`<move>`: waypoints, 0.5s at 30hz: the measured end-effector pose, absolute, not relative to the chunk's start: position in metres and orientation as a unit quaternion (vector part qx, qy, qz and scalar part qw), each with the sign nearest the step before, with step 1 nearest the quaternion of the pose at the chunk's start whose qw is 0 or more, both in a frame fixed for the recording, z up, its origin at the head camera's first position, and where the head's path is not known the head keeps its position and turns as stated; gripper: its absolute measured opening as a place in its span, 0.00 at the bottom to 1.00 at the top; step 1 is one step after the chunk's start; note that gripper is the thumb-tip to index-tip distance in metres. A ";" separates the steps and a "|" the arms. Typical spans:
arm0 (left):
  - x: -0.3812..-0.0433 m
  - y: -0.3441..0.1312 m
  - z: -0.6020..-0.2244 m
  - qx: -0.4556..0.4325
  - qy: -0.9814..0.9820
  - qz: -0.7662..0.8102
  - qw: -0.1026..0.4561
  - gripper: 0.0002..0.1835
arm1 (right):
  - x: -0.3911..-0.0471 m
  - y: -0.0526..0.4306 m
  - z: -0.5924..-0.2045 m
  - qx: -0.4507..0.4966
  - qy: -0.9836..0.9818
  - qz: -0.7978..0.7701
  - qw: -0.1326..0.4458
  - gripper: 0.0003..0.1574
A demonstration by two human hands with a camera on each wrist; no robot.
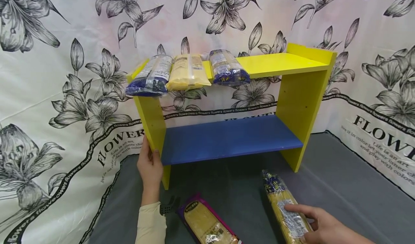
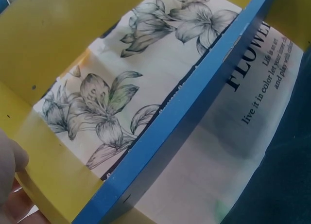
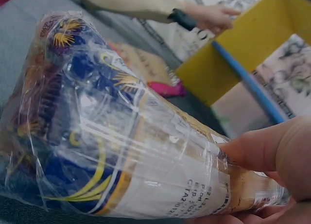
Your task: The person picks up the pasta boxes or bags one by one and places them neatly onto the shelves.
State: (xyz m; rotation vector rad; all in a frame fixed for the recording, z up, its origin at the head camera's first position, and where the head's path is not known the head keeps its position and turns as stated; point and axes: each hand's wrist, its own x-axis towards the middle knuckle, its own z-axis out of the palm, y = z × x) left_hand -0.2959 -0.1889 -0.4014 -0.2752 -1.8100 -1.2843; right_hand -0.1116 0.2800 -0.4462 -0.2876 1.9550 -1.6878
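My right hand [image 1: 325,226] (the nearer one) pinches the blue-ended pasta packet [image 1: 279,196] at its ten o'clock, long axis toward eleven.

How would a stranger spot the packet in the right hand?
Start at the yellow-and-blue shelf, then drop to the grey cloth in front, right side. There the right hand holds a long packet. Its blue end sets it apart from the purple-edged packet to its left.

Blue-and-gold packet [image 1: 288,218] slants before upright yellow shelf unit [image 1: 301,103]; 1 blue board [image 1: 227,139] inside
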 end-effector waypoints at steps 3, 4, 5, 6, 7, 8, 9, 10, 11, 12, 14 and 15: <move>-0.296 -0.190 -0.401 -0.109 -0.726 -0.518 0.439 0.33 | -0.103 0.284 -0.429 -0.114 0.696 -0.656 0.268 0.41; -0.296 -0.190 -0.401 -0.109 -0.725 -0.520 0.437 0.33 | -0.101 0.285 -0.424 -0.121 0.687 -0.663 0.271 0.42; -0.295 -0.190 -0.401 -0.108 -0.725 -0.522 0.435 0.33 | -0.099 0.287 -0.419 -0.131 0.682 -0.667 0.269 0.44; -0.295 -0.190 -0.401 -0.107 -0.725 -0.525 0.433 0.33 | -0.097 0.288 -0.413 -0.132 0.683 -0.667 0.267 0.45; -0.295 -0.189 -0.401 -0.107 -0.725 -0.526 0.432 0.33 | -0.096 0.290 -0.408 -0.133 0.681 -0.670 0.265 0.45; -0.294 -0.189 -0.401 -0.106 -0.725 -0.526 0.431 0.33 | -0.095 0.292 -0.403 -0.135 0.689 -0.664 0.258 0.46; -0.294 -0.189 -0.401 -0.105 -0.725 -0.527 0.430 0.33 | -0.094 0.294 -0.397 -0.140 0.701 -0.655 0.246 0.47; -0.294 -0.189 -0.401 -0.103 -0.726 -0.528 0.429 0.33 | -0.093 0.296 -0.392 -0.145 0.717 -0.643 0.227 0.46; -0.294 -0.189 -0.401 -0.101 -0.727 -0.527 0.428 0.33 | -0.093 0.298 -0.386 -0.148 0.732 -0.632 0.209 0.46; -0.294 -0.189 -0.401 -0.101 -0.728 -0.526 0.428 0.33 | -0.093 0.300 -0.379 -0.151 0.745 -0.621 0.190 0.46; -0.293 -0.188 -0.400 -0.098 -0.730 -0.524 0.429 0.33 | -0.094 0.303 -0.364 -0.165 0.778 -0.588 0.146 0.46; -0.293 -0.187 -0.400 -0.096 -0.731 -0.522 0.429 0.33 | -0.094 0.304 -0.357 -0.169 0.788 -0.578 0.127 0.46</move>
